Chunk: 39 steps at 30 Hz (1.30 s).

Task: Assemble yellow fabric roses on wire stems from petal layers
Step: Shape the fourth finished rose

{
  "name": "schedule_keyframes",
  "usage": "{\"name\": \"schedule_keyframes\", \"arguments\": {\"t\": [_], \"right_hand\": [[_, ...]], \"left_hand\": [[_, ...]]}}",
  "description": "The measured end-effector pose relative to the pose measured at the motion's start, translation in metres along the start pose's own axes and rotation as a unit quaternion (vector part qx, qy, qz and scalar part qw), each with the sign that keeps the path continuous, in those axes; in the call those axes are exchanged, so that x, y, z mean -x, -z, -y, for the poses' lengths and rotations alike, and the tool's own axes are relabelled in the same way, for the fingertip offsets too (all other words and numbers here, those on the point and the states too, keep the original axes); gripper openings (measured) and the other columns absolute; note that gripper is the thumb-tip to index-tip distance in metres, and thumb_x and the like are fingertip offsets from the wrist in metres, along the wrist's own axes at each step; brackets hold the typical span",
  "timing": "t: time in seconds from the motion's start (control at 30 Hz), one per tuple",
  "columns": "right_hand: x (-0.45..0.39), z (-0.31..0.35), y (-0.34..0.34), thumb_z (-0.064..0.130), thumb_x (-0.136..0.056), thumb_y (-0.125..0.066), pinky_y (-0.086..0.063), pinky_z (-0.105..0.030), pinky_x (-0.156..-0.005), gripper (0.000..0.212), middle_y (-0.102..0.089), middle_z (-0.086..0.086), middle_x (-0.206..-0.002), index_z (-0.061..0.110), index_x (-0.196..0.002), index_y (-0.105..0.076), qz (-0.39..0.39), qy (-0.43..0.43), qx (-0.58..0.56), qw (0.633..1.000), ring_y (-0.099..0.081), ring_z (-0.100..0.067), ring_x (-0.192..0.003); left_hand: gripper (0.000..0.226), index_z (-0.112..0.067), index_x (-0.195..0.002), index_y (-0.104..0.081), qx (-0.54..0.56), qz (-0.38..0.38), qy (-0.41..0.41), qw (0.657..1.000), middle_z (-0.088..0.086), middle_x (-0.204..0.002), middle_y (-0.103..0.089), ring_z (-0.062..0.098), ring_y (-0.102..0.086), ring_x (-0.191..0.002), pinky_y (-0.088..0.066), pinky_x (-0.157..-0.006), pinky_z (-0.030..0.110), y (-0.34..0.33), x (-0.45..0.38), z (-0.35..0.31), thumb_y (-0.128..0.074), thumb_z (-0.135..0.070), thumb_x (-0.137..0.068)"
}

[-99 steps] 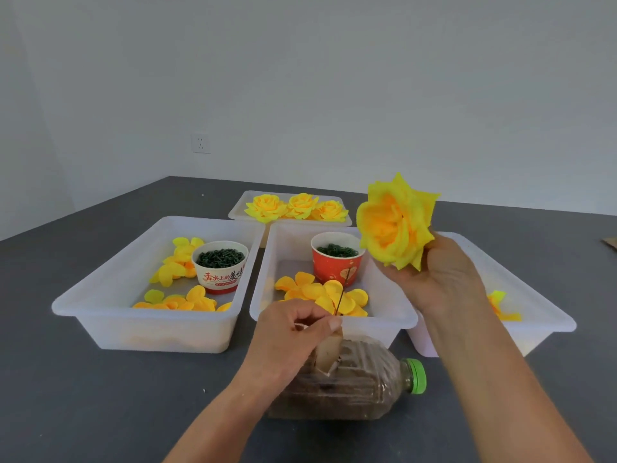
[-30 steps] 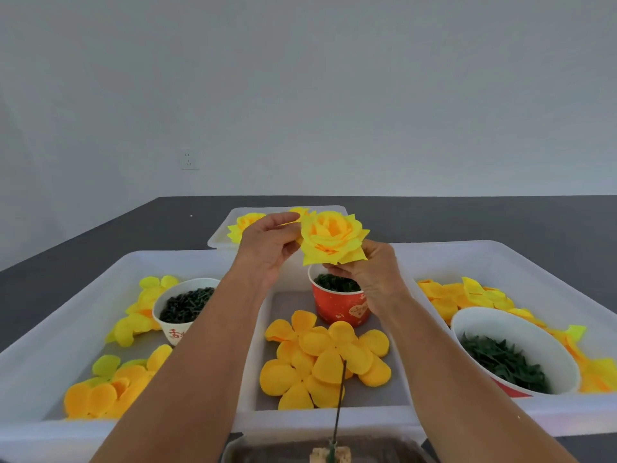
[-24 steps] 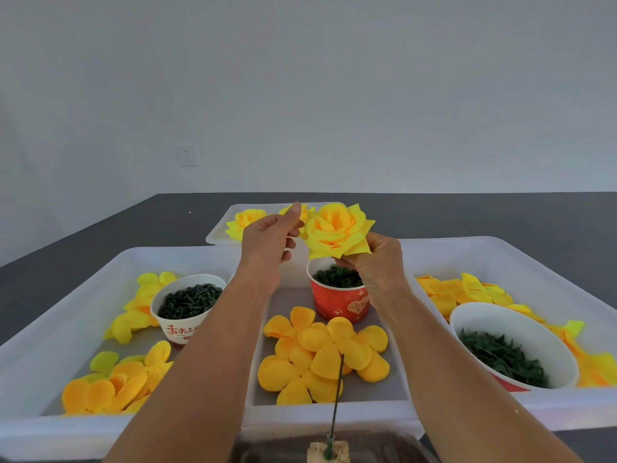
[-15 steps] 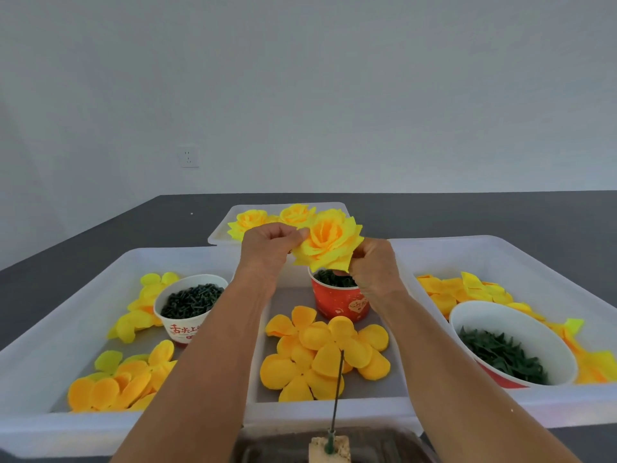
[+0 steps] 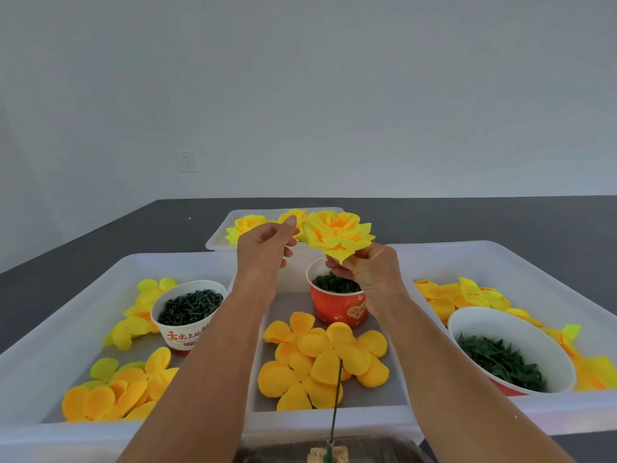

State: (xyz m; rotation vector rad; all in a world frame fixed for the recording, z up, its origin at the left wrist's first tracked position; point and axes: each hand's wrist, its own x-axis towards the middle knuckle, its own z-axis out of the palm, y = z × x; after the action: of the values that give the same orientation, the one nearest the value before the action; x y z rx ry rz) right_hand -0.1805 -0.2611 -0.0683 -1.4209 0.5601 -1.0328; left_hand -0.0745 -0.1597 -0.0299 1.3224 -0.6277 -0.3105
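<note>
An assembled yellow fabric rose [image 5: 337, 237] is held up over the middle tray [image 5: 334, 419]. My right hand [image 5: 365, 272] grips it from underneath, fingers curled at its base. My left hand [image 5: 265, 252] is at the rose's left side, thumb raised, thumb and fingertips pinching an outer petal edge. A thin dark wire stem [image 5: 335, 399] stands upright in a small foam block [image 5: 329, 457] at the bottom edge. Flat orange-yellow petal layers [image 5: 320, 359] lie in the middle tray.
A red cup of green pieces [image 5: 337, 307] sits under the rose. The left tray holds a white cup [image 5: 187, 312] and petals [image 5: 110, 392]; the right tray a white bowl of green leaves [image 5: 500, 352] and petals [image 5: 460, 295]. Finished roses [image 5: 247, 228] lie in the back tray.
The head moved in closer over the trays. My right hand carried the rose to centre and my left hand left the stem and joined it. In the last half second the rose rose slightly and levelled.
</note>
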Motion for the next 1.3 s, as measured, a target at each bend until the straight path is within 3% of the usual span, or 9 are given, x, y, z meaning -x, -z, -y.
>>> {"name": "schedule_keyframes", "arguments": {"t": [0.27, 0.37, 0.5, 0.57, 0.7, 0.97, 1.03, 1.17, 1.3], "right_hand": [[0.0012, 0.0015, -0.0016, 0.003, -0.074, -0.077, -0.057, -0.041, -0.080, 0.015, -0.071, -0.010, -0.076, 0.016, -0.072, -0.070, -0.017, 0.048, 0.096, 0.994, -0.070, -0.026, -0.077], [0.0027, 0.0030, -0.0002, 0.003, -0.074, -0.077, -0.057, -0.044, -0.078, 0.010, -0.070, -0.015, -0.074, 0.009, -0.070, -0.070, -0.010, 0.055, 0.116, 0.992, -0.069, -0.035, -0.080], [0.0063, 0.0034, -0.0008, -0.002, -0.078, -0.070, -0.057, -0.040, -0.077, 0.019, -0.070, -0.018, -0.077, 0.015, -0.069, -0.073, 0.048, 0.044, 0.079, 0.995, -0.066, -0.039, -0.083], [0.0078, 0.0017, -0.0022, 0.002, -0.081, -0.069, -0.057, -0.039, -0.077, 0.010, -0.071, -0.018, -0.077, 0.008, -0.075, -0.073, 0.073, 0.041, 0.089, 0.993, -0.068, -0.038, -0.082], [0.0028, -0.0030, -0.0012, 0.008, -0.084, -0.068, -0.057, -0.043, -0.082, 0.006, -0.073, -0.011, -0.084, 0.006, -0.083, -0.074, 0.059, 0.045, 0.156, 0.985, -0.069, -0.030, -0.085], [0.0035, -0.0013, -0.0032, 0.008, -0.083, -0.070, -0.054, -0.036, -0.083, 0.006, -0.071, -0.004, -0.090, 0.008, -0.087, -0.074, 0.041, 0.086, 0.199, 0.975, -0.065, -0.022, -0.090], [0.0022, -0.0013, -0.0019, 0.009, -0.081, -0.073, -0.054, -0.033, -0.083, 0.008, -0.072, -0.002, -0.087, 0.009, -0.088, -0.074, 0.033, 0.078, 0.177, 0.981, -0.067, -0.017, -0.088], [0.0010, -0.0001, 0.0002, 0.007, -0.075, -0.077, -0.047, -0.008, -0.060, 0.018, -0.070, 0.010, -0.067, 0.024, -0.069, -0.071, 0.003, 0.067, 0.100, 0.993, -0.063, 0.006, -0.063], [-0.0004, -0.0003, 0.0008, 0.009, -0.075, -0.077, -0.045, -0.008, -0.059, 0.025, -0.069, 0.016, -0.062, 0.030, -0.064, -0.070, -0.007, 0.071, 0.095, 0.993, -0.063, 0.006, -0.064]], "left_hand": [[0.016, -0.019, -0.069, -0.067, -0.022, 0.042, -0.013, 0.999, -0.015, -0.053, -0.061, -0.004, -0.050, -0.049, -0.038, -0.048, 0.011, -0.0002, 0.0023, 0.0018, -0.071, -0.008, -0.079], [0.018, -0.018, -0.067, -0.067, -0.011, 0.058, 0.009, 0.998, -0.010, -0.056, -0.060, 0.004, -0.050, -0.057, -0.038, -0.056, 0.018, 0.0020, 0.0007, 0.0035, -0.070, -0.004, -0.078], [0.024, -0.019, -0.068, -0.065, -0.052, 0.031, -0.060, 0.996, -0.001, -0.064, -0.059, 0.007, -0.048, -0.058, -0.042, -0.057, 0.016, 0.0037, -0.0032, 0.0054, -0.069, 0.003, -0.076], [0.023, -0.018, -0.069, -0.065, -0.086, 0.022, -0.108, 0.990, -0.003, -0.066, -0.058, 0.008, -0.046, -0.061, -0.043, -0.058, 0.016, 0.0039, -0.0041, 0.0065, -0.070, 0.004, -0.075], [0.020, -0.008, -0.075, -0.066, -0.107, 0.043, -0.162, 0.980, -0.004, -0.069, -0.063, 0.003, -0.055, -0.062, -0.048, -0.061, 0.015, 0.0026, -0.0028, 0.0080, -0.061, 0.011, -0.078], [0.028, -0.013, -0.075, -0.064, 0.034, 0.002, -0.044, 0.998, 0.005, -0.070, -0.062, 0.006, -0.058, -0.058, -0.050, -0.059, 0.015, 0.0053, -0.0038, 0.0039, -0.063, 0.015, -0.077], [0.022, -0.015, -0.079, -0.064, 0.076, 0.007, -0.006, 0.997, 0.002, -0.074, -0.062, 0.010, -0.055, -0.066, -0.046, -0.064, 0.020, 0.0061, -0.0031, 0.0029, -0.066, 0.007, -0.079], [0.005, -0.017, -0.080, -0.065, 0.127, 0.007, 0.055, 0.990, -0.003, -0.072, -0.061, 0.010, -0.051, -0.063, -0.044, -0.060, 0.023, 0.0090, -0.0036, 0.0008, -0.069, -0.014, -0.083], [0.018, -0.014, -0.072, -0.064, 0.075, 0.031, 0.079, 0.994, -0.003, -0.061, -0.060, 0.008, -0.051, -0.053, -0.040, -0.052, 0.022, 0.0059, -0.0022, 0.0000, -0.071, -0.028, -0.082]]}}
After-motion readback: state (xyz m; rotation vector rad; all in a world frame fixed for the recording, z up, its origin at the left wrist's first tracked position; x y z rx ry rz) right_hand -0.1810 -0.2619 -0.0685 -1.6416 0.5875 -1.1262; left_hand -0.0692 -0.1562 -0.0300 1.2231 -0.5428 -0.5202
